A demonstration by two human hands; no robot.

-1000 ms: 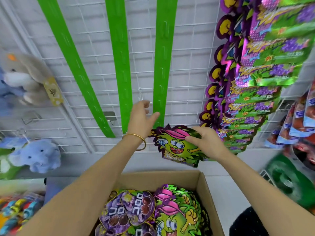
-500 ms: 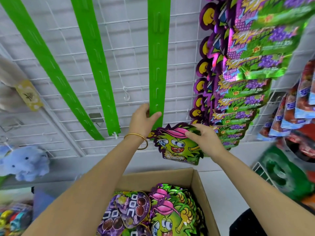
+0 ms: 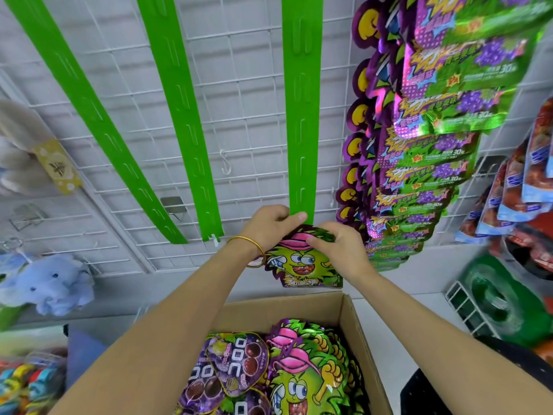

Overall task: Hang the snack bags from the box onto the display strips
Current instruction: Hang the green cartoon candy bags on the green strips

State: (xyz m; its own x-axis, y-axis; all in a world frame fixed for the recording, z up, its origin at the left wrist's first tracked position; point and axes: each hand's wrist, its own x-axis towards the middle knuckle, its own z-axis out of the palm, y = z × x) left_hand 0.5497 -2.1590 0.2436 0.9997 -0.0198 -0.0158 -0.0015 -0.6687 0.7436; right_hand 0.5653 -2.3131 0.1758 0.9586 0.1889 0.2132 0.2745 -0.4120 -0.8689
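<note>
**Raised to the foot of the display strip (image 3: 302,115): one snack bag (image 3: 302,265)**

Since the earlier frame the snack bag has been lifted and turned upright. Its pink-capped top is now tucked just under the lower end of the display strip, where before it was held lower and off to the right of that end. The right hand (image 3: 341,250) has been brought in with it.

The lower end of the display strip is pinched by the left hand (image 3: 269,226), thumb on the front and curled fingers behind (a gold bangle (image 3: 251,244) is worn at that wrist). The top edge of the snack bag is pinched by the right hand, thumb on the printed face and the other fingers curled over the rim. Whether the hang hole is already caught on a tab cannot be told, as it is hidden by both hands.

The snack bag is judged to be light, thin and crinkly, with a glossy foil face that may slip under a loose pinch. It is best taken at the flat sealed top, close beside the hole, so that the film is kept taut while it is threaded. The filled belly is better left unsqueezed.

Below the display strip the box (image 3: 350,319) stands open, and more bags (image 3: 299,378) are piled in it. Right of the display strip a filled strip of grape bags (image 3: 434,145) is hung.
</note>
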